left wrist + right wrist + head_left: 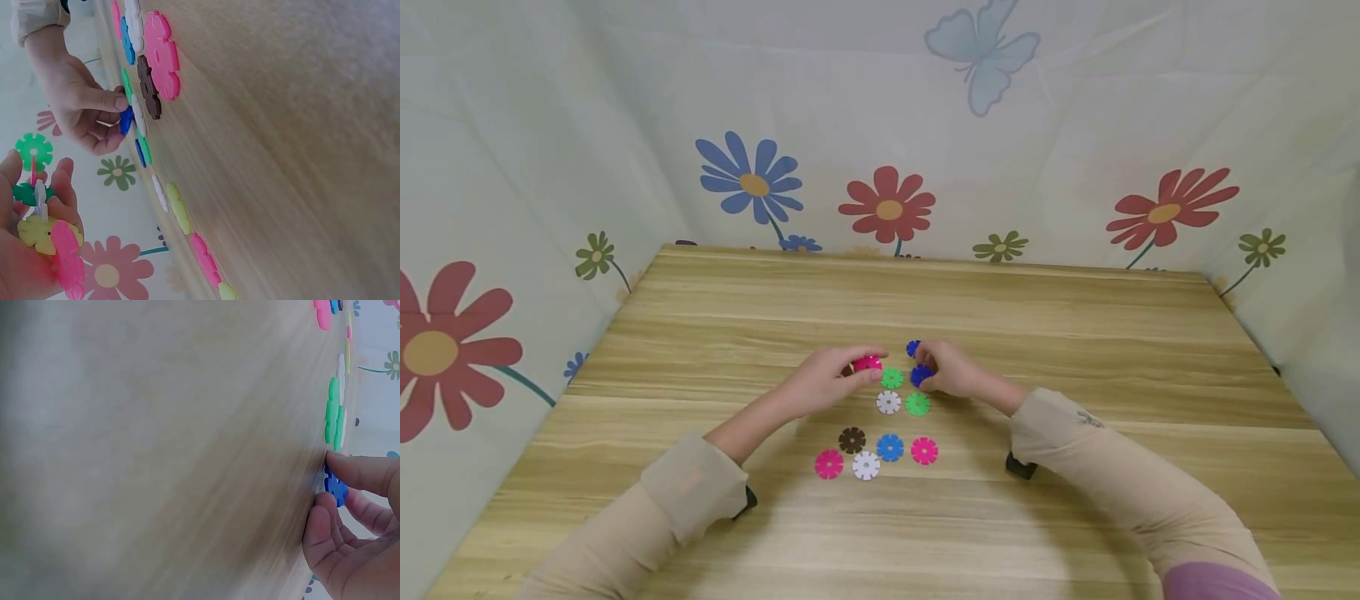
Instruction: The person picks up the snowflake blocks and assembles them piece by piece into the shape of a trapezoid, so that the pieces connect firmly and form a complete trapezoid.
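My left hand [822, 382] holds a small assembly of slotted plastic snowflake discs. In the left wrist view it includes a bright green disc [34, 151], a yellow disc [37, 235] and a pink disc [67, 262], with white and darker green ones between them. My right hand [953, 372] pinches a dark blue disc [335, 487] at the tabletop, between thumb and fingers. Just beyond that hand lies a second dark blue disc [913, 348]. Between the hands are a green disc [892, 378], a white disc [888, 402] and another green disc [917, 404].
Nearer the body, several loose discs lie flat on the wooden table [1075, 325]: a brown disc [852, 440], a blue disc [891, 447], a white disc [866, 466] and two pink ones. A flower-printed curtain [1000, 167] hangs behind the table.
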The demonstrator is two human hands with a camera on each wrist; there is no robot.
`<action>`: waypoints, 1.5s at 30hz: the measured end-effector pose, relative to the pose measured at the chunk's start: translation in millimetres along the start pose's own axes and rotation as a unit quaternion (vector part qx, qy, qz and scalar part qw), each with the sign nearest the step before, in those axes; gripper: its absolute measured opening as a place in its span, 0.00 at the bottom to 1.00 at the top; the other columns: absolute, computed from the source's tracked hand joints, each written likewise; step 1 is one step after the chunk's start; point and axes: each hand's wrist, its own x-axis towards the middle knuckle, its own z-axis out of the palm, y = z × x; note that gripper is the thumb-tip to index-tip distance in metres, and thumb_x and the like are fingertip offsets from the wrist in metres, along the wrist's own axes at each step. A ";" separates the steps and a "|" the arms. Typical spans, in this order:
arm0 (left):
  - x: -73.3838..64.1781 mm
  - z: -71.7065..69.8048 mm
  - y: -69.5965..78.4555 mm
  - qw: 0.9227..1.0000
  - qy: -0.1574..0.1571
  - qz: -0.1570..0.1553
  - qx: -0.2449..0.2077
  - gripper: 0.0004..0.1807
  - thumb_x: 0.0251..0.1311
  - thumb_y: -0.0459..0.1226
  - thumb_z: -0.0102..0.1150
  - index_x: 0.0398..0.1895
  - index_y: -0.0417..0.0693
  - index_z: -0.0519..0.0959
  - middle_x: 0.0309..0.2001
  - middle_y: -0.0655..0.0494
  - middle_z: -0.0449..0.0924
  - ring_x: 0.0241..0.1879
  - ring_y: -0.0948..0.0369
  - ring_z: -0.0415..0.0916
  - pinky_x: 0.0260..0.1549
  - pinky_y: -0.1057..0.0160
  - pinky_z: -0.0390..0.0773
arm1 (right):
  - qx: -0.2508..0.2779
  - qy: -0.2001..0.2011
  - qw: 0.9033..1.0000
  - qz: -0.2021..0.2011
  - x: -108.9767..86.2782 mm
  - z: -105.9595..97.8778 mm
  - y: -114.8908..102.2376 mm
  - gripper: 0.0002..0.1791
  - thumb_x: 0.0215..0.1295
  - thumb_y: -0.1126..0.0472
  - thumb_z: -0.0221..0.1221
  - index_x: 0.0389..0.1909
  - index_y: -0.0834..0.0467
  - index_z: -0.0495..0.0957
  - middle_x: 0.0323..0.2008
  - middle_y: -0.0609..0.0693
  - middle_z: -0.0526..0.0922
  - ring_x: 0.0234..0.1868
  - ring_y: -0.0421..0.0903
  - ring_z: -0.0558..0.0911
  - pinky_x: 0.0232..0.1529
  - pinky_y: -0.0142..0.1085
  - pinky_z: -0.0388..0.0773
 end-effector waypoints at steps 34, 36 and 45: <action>-1.1 0.3 8.3 0.999 0.026 0.019 0.001 0.19 0.59 0.46 0.50 0.53 0.55 0.71 0.26 0.62 0.74 0.17 0.66 0.58 0.19 0.71 0.65 | 0.345 0.062 0.936 -0.026 -46.4 -16.7 -33.9 0.12 0.53 0.77 0.53 0.40 0.72 0.69 0.33 0.66 0.75 0.31 0.63 0.79 0.33 0.50 0.77; -2.0 0.1 10.3 0.999 0.030 0.025 0.003 0.19 0.59 0.45 0.51 0.53 0.53 0.72 0.28 0.61 0.76 0.15 0.66 0.57 0.18 0.71 0.64 | 0.353 0.064 0.933 -0.025 -47.5 -16.6 -36.3 0.12 0.54 0.77 0.53 0.40 0.72 0.68 0.34 0.66 0.75 0.32 0.63 0.79 0.34 0.50 0.77; -3.1 3.4 10.6 0.996 0.059 0.061 0.010 0.18 0.58 0.43 0.53 0.51 0.48 0.73 0.39 0.58 0.80 0.25 0.66 0.70 0.29 0.68 0.72 | 0.369 0.090 0.924 -0.044 -51.9 -14.3 -40.0 0.10 0.53 0.78 0.53 0.37 0.72 0.69 0.31 0.64 0.76 0.28 0.58 0.81 0.30 0.43 0.80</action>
